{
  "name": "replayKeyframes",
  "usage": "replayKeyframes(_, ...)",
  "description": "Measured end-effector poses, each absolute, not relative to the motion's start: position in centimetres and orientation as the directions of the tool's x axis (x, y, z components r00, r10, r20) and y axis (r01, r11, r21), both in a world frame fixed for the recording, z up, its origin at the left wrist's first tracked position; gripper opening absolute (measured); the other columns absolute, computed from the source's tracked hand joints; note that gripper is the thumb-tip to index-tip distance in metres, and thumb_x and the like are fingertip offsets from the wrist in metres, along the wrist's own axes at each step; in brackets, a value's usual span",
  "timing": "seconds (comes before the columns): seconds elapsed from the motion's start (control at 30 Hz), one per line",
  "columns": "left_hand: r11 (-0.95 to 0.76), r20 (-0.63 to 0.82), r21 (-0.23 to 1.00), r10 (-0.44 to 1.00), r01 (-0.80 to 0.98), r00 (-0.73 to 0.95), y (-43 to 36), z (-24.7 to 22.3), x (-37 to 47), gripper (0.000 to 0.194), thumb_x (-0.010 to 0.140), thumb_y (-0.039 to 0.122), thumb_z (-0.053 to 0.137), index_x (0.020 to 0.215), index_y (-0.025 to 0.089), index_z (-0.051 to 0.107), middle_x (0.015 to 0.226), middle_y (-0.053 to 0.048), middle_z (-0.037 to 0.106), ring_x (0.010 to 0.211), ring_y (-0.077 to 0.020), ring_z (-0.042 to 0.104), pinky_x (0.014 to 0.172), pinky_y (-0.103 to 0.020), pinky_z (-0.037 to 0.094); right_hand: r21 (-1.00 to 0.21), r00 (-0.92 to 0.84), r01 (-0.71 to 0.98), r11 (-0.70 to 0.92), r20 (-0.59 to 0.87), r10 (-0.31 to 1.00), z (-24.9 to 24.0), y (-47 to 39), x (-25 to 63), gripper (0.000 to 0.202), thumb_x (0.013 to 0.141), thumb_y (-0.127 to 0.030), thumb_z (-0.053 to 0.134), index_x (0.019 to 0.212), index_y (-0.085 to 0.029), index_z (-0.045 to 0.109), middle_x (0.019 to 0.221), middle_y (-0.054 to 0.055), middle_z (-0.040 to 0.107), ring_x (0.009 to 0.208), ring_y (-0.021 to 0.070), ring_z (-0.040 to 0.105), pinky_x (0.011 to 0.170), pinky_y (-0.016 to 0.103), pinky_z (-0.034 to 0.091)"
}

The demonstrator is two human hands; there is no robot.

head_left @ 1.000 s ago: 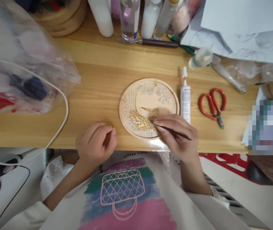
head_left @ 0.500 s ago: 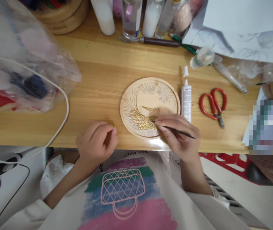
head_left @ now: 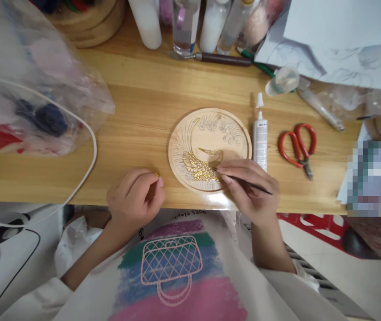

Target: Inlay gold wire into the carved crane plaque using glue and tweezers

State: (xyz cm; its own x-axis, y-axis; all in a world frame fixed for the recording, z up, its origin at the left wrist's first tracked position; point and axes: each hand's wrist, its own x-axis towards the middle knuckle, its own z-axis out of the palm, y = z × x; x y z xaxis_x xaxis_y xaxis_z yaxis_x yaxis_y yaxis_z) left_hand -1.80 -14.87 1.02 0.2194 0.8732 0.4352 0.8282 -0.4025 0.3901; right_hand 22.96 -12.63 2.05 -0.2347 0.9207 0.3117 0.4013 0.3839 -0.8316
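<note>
A round wooden plaque lies near the table's front edge, with a bird drawn on it; its wing feathers, neck and head are outlined in gold wire. My right hand rests over the plaque's lower right, closed around thin dark tweezers, whose tips touch or nearly touch the gold feathers. Left of the plaque, at the table edge, my left hand is closed, with a tiny gold piece of wire showing between thumb and forefinger.
Right of the plaque lie a white glue tube and red-handled pliers. Bottles, a brown-handled tool and papers line the back. A plastic bag and white cable are at the left.
</note>
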Motion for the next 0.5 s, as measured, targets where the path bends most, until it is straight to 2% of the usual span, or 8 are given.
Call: replayKeyframes(0.5,-0.402,0.444,0.369,0.868,0.838,0.221,-14.89,1.04,-1.84,0.01,0.083,0.012,0.061,0.082,0.021,0.057,0.075,-0.003,0.069,0.065,-0.0151,0.065,0.054,-0.025,0.047,-0.812,-0.326,0.409,0.415,0.295,0.898,2.17,-12.11,23.54,0.028,0.086,-0.008,0.065,0.107,-0.025,0.071,0.099,0.005,0.075,0.091,0.0187,0.07,0.083,0.036,0.058)
